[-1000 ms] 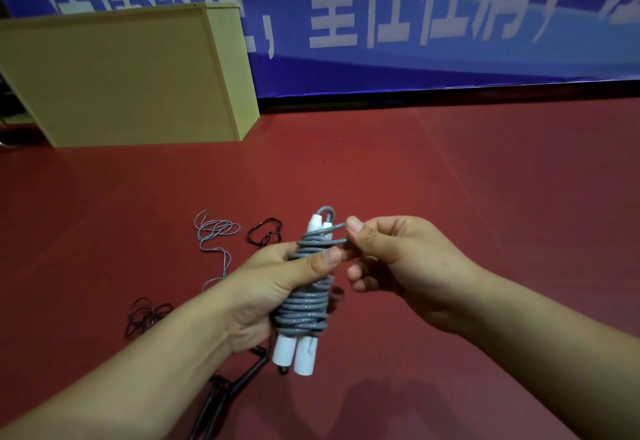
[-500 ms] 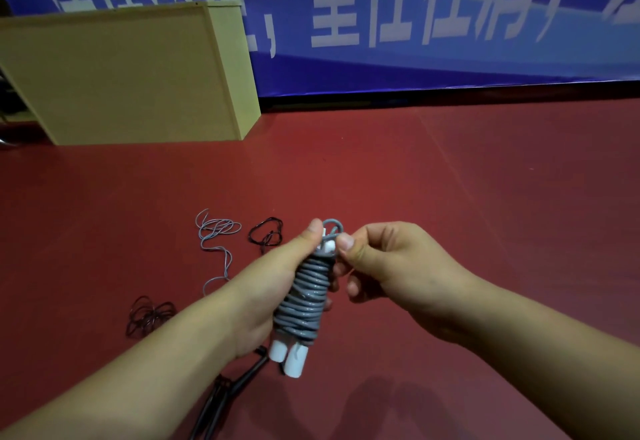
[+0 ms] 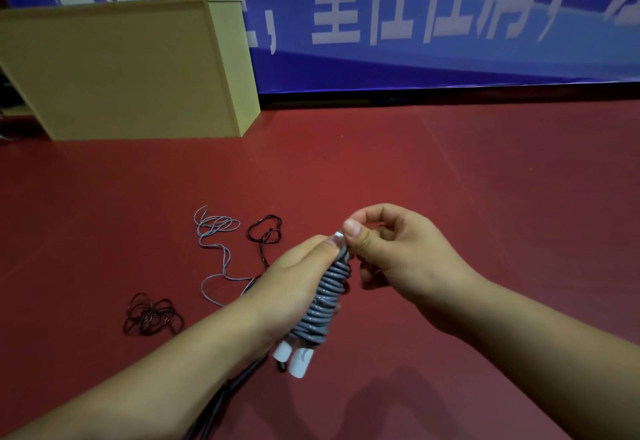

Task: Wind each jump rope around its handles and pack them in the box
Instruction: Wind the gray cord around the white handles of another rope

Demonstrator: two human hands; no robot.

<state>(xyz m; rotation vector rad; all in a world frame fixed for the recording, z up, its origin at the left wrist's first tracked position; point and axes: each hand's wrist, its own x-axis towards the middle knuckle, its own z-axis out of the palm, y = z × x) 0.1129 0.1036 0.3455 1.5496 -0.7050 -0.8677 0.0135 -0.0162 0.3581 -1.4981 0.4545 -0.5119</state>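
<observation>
The left hand (image 3: 294, 287) is wrapped around a wound jump rope (image 3: 325, 297), its grey cord coiled tightly around two white handles (image 3: 294, 358) whose ends stick out below the palm. The bundle is held above the red floor (image 3: 450, 180), tilted so its top leans to the right. The left thumb lies along the upper coils. The right hand (image 3: 398, 259) meets the bundle at its top end, thumb and forefinger pinching the last bit of cord there, the other fingers curled beneath.

On the floor to the left lie loose ropes: a grey rope (image 3: 214, 242) trailing in loops, a black rope (image 3: 265, 233) just right of it, and a dark tangle (image 3: 152, 315) nearer. Black handles (image 3: 225, 394) run under the left forearm. A yellow box (image 3: 121, 72) stands at the far left against a blue banner (image 3: 433, 17) with white characters.
</observation>
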